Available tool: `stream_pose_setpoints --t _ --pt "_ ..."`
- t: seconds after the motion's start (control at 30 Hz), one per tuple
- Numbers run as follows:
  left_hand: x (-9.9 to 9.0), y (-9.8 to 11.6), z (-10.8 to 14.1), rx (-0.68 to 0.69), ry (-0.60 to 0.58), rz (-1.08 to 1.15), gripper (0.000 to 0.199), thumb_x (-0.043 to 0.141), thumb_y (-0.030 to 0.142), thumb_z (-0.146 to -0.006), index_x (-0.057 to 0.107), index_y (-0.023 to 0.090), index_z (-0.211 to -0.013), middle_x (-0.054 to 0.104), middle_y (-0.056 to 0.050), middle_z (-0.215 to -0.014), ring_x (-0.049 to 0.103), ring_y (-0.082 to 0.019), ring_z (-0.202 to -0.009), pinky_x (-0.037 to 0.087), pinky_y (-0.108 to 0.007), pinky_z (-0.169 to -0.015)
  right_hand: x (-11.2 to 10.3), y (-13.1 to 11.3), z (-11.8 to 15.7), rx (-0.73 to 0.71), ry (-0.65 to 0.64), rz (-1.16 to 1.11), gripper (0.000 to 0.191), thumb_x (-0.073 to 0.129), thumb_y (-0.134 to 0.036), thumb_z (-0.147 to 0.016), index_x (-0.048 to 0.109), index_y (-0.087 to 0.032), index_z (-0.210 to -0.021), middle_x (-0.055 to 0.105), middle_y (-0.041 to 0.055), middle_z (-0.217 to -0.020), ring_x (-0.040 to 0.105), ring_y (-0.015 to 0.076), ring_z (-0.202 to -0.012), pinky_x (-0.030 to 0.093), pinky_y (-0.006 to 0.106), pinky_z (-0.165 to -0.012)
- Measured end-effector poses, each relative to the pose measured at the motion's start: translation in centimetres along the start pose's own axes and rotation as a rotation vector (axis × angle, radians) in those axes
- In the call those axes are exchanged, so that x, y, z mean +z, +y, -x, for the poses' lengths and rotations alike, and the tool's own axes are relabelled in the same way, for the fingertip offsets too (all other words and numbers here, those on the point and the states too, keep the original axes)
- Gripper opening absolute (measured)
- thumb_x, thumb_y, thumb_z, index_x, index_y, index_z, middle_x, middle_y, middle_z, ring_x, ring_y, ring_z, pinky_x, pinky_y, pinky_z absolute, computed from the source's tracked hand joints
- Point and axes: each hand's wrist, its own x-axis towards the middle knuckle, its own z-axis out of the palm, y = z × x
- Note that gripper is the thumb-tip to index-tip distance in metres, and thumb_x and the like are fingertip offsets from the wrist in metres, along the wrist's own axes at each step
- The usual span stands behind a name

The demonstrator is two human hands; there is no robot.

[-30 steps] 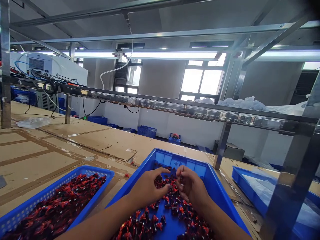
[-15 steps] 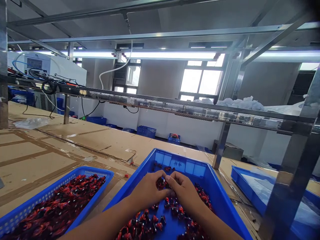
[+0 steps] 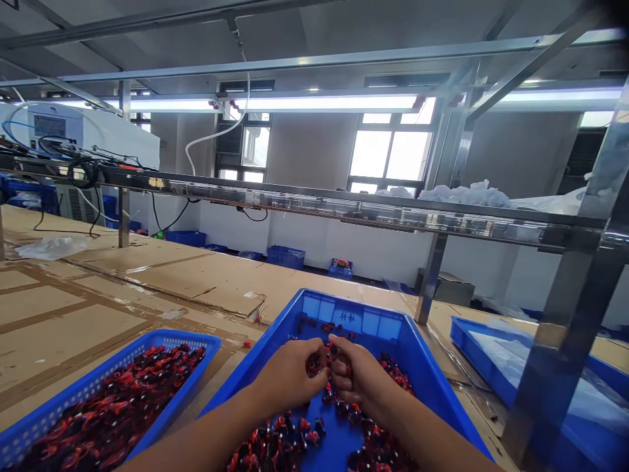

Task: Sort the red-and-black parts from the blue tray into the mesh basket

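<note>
Both hands meet over a deep blue tray [image 3: 439,373] that holds loose piles of small, shiny red-and-black parts [image 3: 275,446]. My left hand [image 3: 289,370] is closed, thumb and fingertips curled toward each other; whatever is between them is too small to make out. Close beside it, my right hand [image 3: 366,377] pinches a small red-and-black part [image 3: 334,351] between thumb and index finger, its other fingers curled in. The exact kind of these parts cannot be told.
To the left, a blue perforated basket [image 3: 212,347] is heaped with similar red-and-black pieces. A metal post [image 3: 545,347] stands at the right, before another blue tray [image 3: 459,331] with white sheeting. Cardboard [image 3: 206,275] covers the bench; a metal shelf rail [image 3: 295,200] crosses above it.
My fingertips have drawn slightly apart. The right hand has turned, so its curled fingers and the small part in its pinch now show. The view has shifted a little.
</note>
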Motion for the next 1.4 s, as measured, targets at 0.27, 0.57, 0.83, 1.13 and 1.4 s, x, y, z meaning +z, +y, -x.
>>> stream_pose_setpoints --t 0.27,0.57,0.83,1.13,1.4 --pt "-0.2 0.4 0.1 -0.023 0.008 0.053 0.030 0.054 0.020 -0.075 0.062 0.026 -0.103 0.070 0.004 -0.087 0.060 -0.015 -0.074 0.038 -0.023 -0.062 0.0 -0.5 0.5 -0.084 -0.070 -0.052 0.022 0.049 -0.042 -0.077 0.050 -0.021 -0.076 0.047 -0.0050 -0.063 0.035 0.0075 -0.042 0.013 0.018 -0.032" --pt "0.0 -0.5 0.1 -0.011 -0.027 0.055 0.063 0.052 0.013 -0.069 0.051 0.025 -0.130 0.070 -0.001 -0.104 0.064 -0.021 -0.091 0.046 -0.027 -0.076 0.8 0.1 1.1 -0.598 0.115 0.964 0.013 0.066 -0.028 -0.077 0.070 -0.021 -0.087 0.039 -0.0072 -0.052 0.038 0.0108 -0.052 0.025 0.023 -0.051" --pt "0.5 -0.7 0.1 -0.037 0.006 0.033 0.065 0.053 0.018 -0.074 0.044 0.027 -0.138 0.070 -0.002 -0.104 0.065 -0.022 -0.091 0.047 -0.028 -0.073 0.3 -0.4 1.3 -0.718 0.120 1.062 0.011 0.065 -0.025 -0.079 0.071 -0.024 -0.089 0.041 -0.0067 -0.053 0.040 0.0122 -0.052 0.026 0.025 -0.053" --pt "-1.0 -0.5 -0.1 -0.114 0.050 0.090 0.050 0.060 0.036 -0.080 0.052 0.024 -0.128 0.067 -0.001 -0.084 0.062 -0.018 -0.076 0.041 -0.025 -0.064 0.4 -0.6 1.2 -0.566 -0.136 0.371 0.023 0.076 -0.030 -0.073 0.057 -0.024 -0.085 0.032 -0.0122 -0.051 0.025 0.0060 -0.042 0.024 0.020 -0.043" --pt "-0.4 -0.7 -0.1 -0.111 0.035 0.089 0.051 0.059 0.032 -0.078 0.054 0.024 -0.128 0.068 0.000 -0.081 0.061 -0.017 -0.071 0.040 -0.024 -0.060 1.1 -0.8 2.7 -0.296 -0.424 0.107 0.039 0.082 -0.031 -0.067 0.046 -0.024 -0.079 0.041 -0.0135 -0.051 0.019 0.0015 -0.035 0.018 0.015 -0.032"
